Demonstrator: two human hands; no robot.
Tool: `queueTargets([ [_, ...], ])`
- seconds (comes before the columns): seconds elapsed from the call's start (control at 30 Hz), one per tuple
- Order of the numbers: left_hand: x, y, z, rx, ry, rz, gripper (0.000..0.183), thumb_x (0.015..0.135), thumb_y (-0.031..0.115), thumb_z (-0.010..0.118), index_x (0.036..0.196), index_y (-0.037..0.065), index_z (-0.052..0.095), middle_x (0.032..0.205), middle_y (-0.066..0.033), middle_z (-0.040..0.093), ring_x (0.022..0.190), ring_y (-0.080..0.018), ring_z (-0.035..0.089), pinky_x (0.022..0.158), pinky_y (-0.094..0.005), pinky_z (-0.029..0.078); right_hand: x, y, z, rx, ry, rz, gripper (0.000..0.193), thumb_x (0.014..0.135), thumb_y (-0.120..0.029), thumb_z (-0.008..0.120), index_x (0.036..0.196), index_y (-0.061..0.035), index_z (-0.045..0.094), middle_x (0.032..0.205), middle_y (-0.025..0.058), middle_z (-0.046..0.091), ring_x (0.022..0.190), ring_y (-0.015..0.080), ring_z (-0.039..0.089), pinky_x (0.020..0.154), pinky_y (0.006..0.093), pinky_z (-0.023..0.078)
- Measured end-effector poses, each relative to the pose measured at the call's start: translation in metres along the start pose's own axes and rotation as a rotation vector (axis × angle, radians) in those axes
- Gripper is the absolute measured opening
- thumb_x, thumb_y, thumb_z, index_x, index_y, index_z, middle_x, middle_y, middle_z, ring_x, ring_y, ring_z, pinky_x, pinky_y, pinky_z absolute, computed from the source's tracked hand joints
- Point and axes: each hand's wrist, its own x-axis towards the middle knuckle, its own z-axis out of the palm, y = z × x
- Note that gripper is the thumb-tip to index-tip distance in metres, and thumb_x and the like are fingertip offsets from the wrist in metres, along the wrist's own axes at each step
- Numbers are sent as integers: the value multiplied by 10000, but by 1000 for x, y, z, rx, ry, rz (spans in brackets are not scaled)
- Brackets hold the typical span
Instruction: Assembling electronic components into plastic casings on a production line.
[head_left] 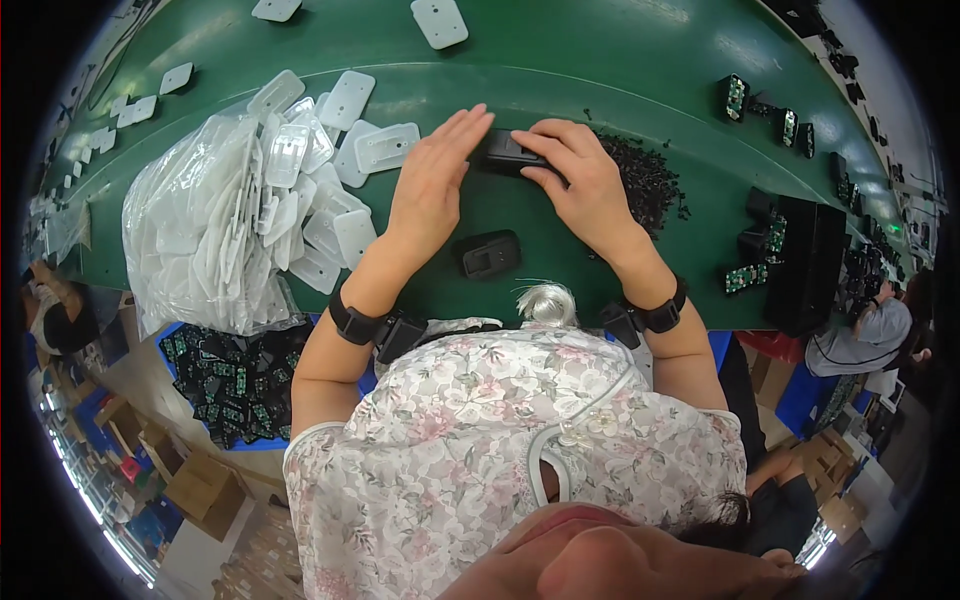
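On the green table, my right hand (582, 182) has its fingers and thumb on a small black plastic case (510, 150), gripping it from the right. My left hand (432, 185) is held out flat with its fingers stretched, just left of that case. I cannot tell whether its fingertips touch it. Nearer to me lies a second black plastic case (487, 254) with a recess in its upper face. A heap of tiny black parts (645, 182) spreads to the right of my right hand. White translucent plastic plates (386, 149) lie loose left of my left hand.
A clear bag (195, 220) full of white plates stands at the left. At the right are a large black box (802, 265) and green circuit boards (745, 279). A blue crate (235, 385) of circuit boards sits below the table's left edge. A co-worker (870, 330) is at far right.
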Motion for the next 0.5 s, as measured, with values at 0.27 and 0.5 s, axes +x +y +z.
queueTargets([
  [0.27,-2,-3,-2,200,-114,58,549,753,-89,454,1259,104,539,1335,-40,507,1228,-238,471,999,-392,358,1,-5,4,-177,-43,-67,407,716,-51,684,1114,-114,628,1039,88,579,936,266,561,774,350,492],
  [0.5,-2,5,-6,409,-195,128,555,771,-15,512,1312,106,484,1370,-33,470,1238,-218,461,995,-384,358,-6,-1,6,-333,-28,-146,430,701,-42,689,1120,-123,634,1040,110,578,918,270,568,733,353,507],
])
